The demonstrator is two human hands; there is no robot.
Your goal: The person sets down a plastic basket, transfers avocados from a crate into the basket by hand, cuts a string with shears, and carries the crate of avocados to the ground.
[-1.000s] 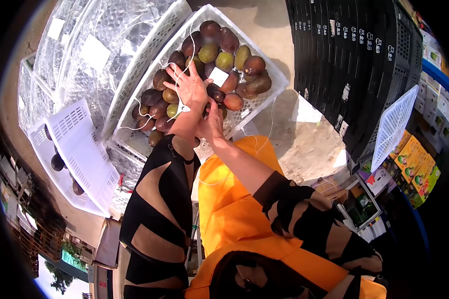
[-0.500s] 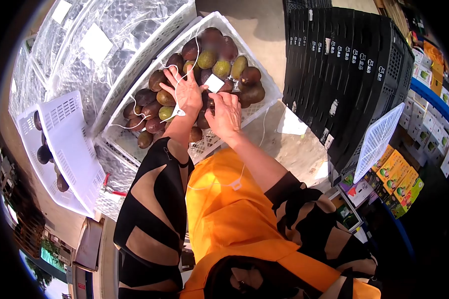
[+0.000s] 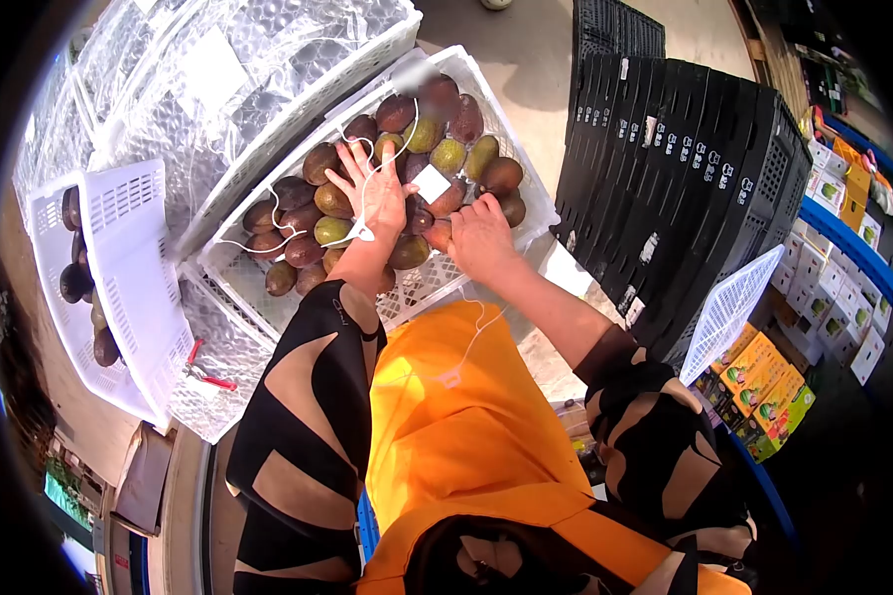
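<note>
A white plastic crate (image 3: 526, 149) holds many dark and green avocados (image 3: 447, 156). Over them, on the crate's left side, my left hand (image 3: 377, 203) lies with spread fingers touching the fruit. My right hand (image 3: 484, 241) is curled low at the crate's right side, its fingers bent around a reddish avocado (image 3: 438, 235); the fingertips are partly hidden. Between both hands a white square card (image 3: 431, 183) rests on the fruit. A thin white cord (image 3: 365, 193) runs across my left hand and the avocados.
Bubble-wrapped crates (image 3: 208, 79) stand beyond on the left. Another white crate (image 3: 139, 258) with avocados is tilted at the left, near red-handled pliers (image 3: 208, 375). Stacked black crates (image 3: 665, 188) rise on the right, beside a white perforated panel (image 3: 729, 312) and colourful boxes (image 3: 764, 382).
My right hand has shifted right and down from the middle of the fruit, beside a reddish avocado. My left hand stays spread over the avocados. The view has shifted slightly.
</note>
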